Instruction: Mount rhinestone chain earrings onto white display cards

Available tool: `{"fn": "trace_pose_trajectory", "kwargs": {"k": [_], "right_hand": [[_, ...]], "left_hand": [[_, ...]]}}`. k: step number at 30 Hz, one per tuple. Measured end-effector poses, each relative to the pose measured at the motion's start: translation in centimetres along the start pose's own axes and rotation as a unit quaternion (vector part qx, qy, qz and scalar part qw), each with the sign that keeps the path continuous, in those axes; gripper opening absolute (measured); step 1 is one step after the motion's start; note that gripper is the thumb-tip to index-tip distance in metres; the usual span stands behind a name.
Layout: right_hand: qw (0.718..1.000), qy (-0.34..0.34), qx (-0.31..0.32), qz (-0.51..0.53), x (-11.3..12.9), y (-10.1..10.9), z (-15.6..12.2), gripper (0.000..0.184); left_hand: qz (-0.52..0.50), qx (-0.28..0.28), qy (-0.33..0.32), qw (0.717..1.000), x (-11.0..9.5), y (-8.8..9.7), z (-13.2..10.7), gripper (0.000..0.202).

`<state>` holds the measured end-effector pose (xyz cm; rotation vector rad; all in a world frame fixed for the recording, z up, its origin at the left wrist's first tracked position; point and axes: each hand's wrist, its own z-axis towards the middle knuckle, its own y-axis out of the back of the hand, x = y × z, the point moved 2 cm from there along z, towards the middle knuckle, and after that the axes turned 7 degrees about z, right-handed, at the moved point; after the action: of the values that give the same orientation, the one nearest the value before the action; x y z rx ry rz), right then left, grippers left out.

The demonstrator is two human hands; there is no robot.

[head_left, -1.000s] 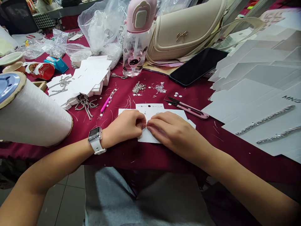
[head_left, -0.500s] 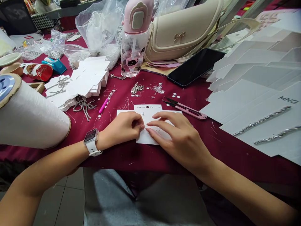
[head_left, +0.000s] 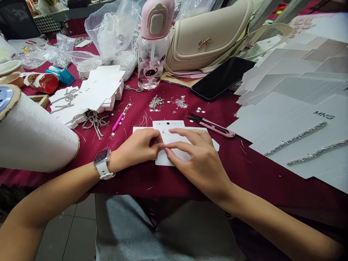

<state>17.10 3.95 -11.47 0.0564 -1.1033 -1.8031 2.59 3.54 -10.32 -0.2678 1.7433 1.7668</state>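
The left hand [head_left: 136,146] and the right hand [head_left: 197,163] rest on a white card [head_left: 170,127] on the red tabletop [head_left: 252,174]. Their fingers [head_left: 156,145] bend and meet at the tips on the card, but I cannot tell if they pinch something tiny. Pink snips [head_left: 210,127] lie just right of the card, and a pink tool [head_left: 119,122] lies left of it

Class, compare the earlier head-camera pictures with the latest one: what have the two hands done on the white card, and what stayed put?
The right hand spread its fingers up off the white card, then brought them back to meet the left hand at the card's middle. Anything between them is too small to see. The pink-handled thread snips and rhinestone-strip cards stayed put.
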Motion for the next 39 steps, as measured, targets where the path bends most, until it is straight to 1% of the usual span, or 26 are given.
{"fn": "trace_pose_trajectory", "kwargs": {"k": [3,8,13,19,26,28,31,39], "right_hand": [[0.999,-0.023,0.005,0.027,-0.3,0.0,0.0,0.011],[0.995,-0.063,0.036,0.066,-0.9,0.0,0.0,0.011],[0.992,-0.095,0.044,0.076,-1.2,-0.1,0.1,0.01],[0.989,-0.113,0.046,0.084,-1.3,-0.3,0.1,0.008],[0.976,-0.158,0.095,0.115,-2.0,-0.4,0.2,0.006],[0.973,-0.168,0.1,0.12,-2.2,-0.4,0.2,0.005],[0.972,-0.173,0.097,0.127,-2.2,-0.4,0.2,0.004],[0.975,-0.16,0.087,0.128,-2.0,-0.5,0.0,0.005]], "left_hand": [[0.001,-0.006,-0.008,1.0,0.1,-0.1,0.0,0.008],[0.003,-0.012,-0.015,1.0,0.2,-0.2,-0.1,0.009],[-0.003,-0.011,-0.015,1.0,0.1,-0.2,-0.1,0.008],[-0.011,-0.007,-0.011,1.0,0.1,-0.2,-0.2,0.008],[-0.011,-0.007,-0.014,1.0,0.1,-0.2,-0.1,0.009],[-0.017,-0.003,-0.01,1.0,0.1,-0.2,-0.1,0.008],[-0.023,0.0,-0.008,1.0,0.1,-0.1,0.0,0.008],[-0.021,0.004,-0.013,1.0,0.1,0.0,0.0,0.008]]}}
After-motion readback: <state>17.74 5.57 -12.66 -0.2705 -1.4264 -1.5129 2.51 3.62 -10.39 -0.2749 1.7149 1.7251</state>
